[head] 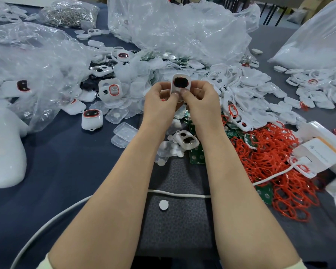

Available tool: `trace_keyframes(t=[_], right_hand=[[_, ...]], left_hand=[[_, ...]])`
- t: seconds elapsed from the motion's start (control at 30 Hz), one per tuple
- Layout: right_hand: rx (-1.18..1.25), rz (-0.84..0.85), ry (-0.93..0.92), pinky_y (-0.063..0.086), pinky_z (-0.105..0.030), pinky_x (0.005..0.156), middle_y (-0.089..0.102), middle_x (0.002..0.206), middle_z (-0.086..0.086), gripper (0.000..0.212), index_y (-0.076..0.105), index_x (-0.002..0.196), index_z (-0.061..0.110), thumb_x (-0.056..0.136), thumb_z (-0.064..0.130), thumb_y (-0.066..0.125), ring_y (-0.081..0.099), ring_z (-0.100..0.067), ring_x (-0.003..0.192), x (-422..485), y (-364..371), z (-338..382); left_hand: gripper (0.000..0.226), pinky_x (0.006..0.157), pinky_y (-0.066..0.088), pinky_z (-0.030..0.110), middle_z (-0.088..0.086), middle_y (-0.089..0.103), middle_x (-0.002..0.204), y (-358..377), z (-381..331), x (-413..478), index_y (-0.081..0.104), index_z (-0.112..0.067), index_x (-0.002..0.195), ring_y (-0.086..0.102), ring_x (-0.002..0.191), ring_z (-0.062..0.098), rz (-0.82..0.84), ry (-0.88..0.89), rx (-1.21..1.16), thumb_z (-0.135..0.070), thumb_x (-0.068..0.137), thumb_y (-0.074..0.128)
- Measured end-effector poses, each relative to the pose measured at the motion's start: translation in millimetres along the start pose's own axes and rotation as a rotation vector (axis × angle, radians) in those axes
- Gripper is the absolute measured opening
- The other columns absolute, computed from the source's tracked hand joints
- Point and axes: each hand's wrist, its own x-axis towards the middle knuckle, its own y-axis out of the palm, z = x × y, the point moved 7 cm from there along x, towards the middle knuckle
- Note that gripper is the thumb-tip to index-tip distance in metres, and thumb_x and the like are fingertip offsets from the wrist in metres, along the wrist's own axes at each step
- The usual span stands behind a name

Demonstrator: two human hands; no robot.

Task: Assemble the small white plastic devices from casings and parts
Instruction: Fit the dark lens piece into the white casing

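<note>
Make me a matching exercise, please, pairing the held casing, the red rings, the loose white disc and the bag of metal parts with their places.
Things:
1 white casing
2 red rings
3 white disc
4 bag of metal parts

Places:
A far back left of the table
B alone on the grey mat between the forearms
C pinched between the left hand and right hand
D heaped right of the right forearm

Pairs: 1-C, 2-D, 3-B, 4-A.

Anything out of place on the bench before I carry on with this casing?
One white disc lies alone on the grey mat, beside a white cable crossing it; likely a stray part. The left hand and right hand pinch the casing; nothing odd there.
</note>
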Motion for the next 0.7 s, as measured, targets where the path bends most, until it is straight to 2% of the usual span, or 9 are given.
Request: trace_keyframes(t=[0.1, 0.2, 0.27, 0.33, 0.47, 0.53, 0.63, 0.7], right_hand=[[-0.033, -0.011, -0.021, 0.054, -0.023, 0.075, 0.066, 0.098, -0.009, 0.015, 0.057, 0.104, 0.005, 0.090, 0.007, 0.062, 0.065, -0.018, 0.090, 0, -1, 1], [-0.099, -0.043, -0.050, 0.053, -0.025, 0.077, 0.066, 0.096, -0.007, 0.013, 0.057, 0.101, 0.007, 0.090, 0.010, 0.063, 0.065, -0.019, 0.090, 1, -1, 1], [-0.126, -0.051, -0.071, 0.052, -0.022, 0.075, 0.065, 0.091, -0.002, 0.012, 0.056, 0.100, 0.009, 0.090, 0.011, 0.063, 0.063, -0.014, 0.084, 1, 0, 2], [-0.146, -0.050, -0.083, 0.051, -0.018, 0.072, 0.063, 0.089, 0.002, 0.011, 0.055, 0.098, 0.011, 0.090, 0.011, 0.062, 0.061, -0.010, 0.081, 1, -1, 3], [-0.214, -0.006, -0.076, 0.050, -0.020, 0.077, 0.065, 0.097, 0.000, 0.013, 0.060, 0.103, 0.012, 0.092, 0.018, 0.061, 0.061, -0.012, 0.090, 0, 1, 3], [-0.253, 0.028, -0.085, 0.047, -0.014, 0.077, 0.065, 0.098, 0.004, 0.017, 0.063, 0.107, 0.012, 0.094, 0.023, 0.058, 0.059, -0.007, 0.091, 0, 1, 5], [-0.382, -0.116, -0.135, 0.038, 0.002, 0.068, 0.061, 0.095, 0.011, 0.020, 0.066, 0.108, 0.015, 0.096, 0.021, 0.051, 0.053, 0.005, 0.082, 6, -25, 15], [-0.484, -0.265, -0.120, 0.036, 0.002, 0.060, 0.060, 0.094, 0.009, 0.021, 0.066, 0.105, 0.016, 0.094, 0.013, 0.048, 0.051, 0.005, 0.072, 8, -50, 19]], left_hand=[[0.018, 0.075, 0.056, 0.022, 0.005, 0.065, 0.089, 1, -2, 0, 0.054, -0.020, 0.088, 0.067, 0.081, 0.015, -0.001, 0.033, 0.062, -0.002, 0.092, 0.056], [0.019, 0.087, 0.056, 0.039, 0.011, 0.065, 0.095, 2, -5, -1, 0.053, -0.023, 0.087, 0.067, 0.093, 0.028, -0.007, 0.063, 0.140, -0.004, 0.090, 0.057], [0.018, 0.089, 0.055, 0.044, 0.012, 0.065, 0.096, 2, -5, -2, 0.053, -0.023, 0.086, 0.066, 0.096, 0.031, -0.014, 0.064, 0.150, -0.006, 0.090, 0.058], [0.015, 0.089, 0.055, 0.043, 0.012, 0.067, 0.096, 2, -5, -3, 0.053, -0.023, 0.087, 0.067, 0.094, 0.029, -0.012, 0.057, 0.145, -0.009, 0.090, 0.058], [0.012, 0.088, 0.056, 0.040, 0.014, 0.070, 0.094, -1, -2, 0, 0.051, -0.020, 0.091, 0.070, 0.090, 0.024, -0.009, 0.041, 0.163, -0.009, 0.093, 0.056], [0.011, 0.082, 0.057, 0.033, 0.012, 0.071, 0.088, -4, -1, 2, 0.052, -0.016, 0.092, 0.071, 0.082, 0.019, -0.024, 0.015, 0.136, -0.006, 0.092, 0.056], [0.010, 0.074, 0.057, 0.024, 0.014, 0.070, 0.092, -10, 3, 4, 0.053, -0.008, 0.100, 0.071, 0.078, 0.016, -0.065, -0.082, -0.018, -0.004, 0.092, 0.057], [0.013, 0.074, 0.057, 0.023, 0.015, 0.068, 0.097, -14, 6, 5, 0.053, -0.007, 0.105, 0.071, 0.077, 0.017, -0.106, -0.150, -0.164, -0.003, 0.093, 0.057]])
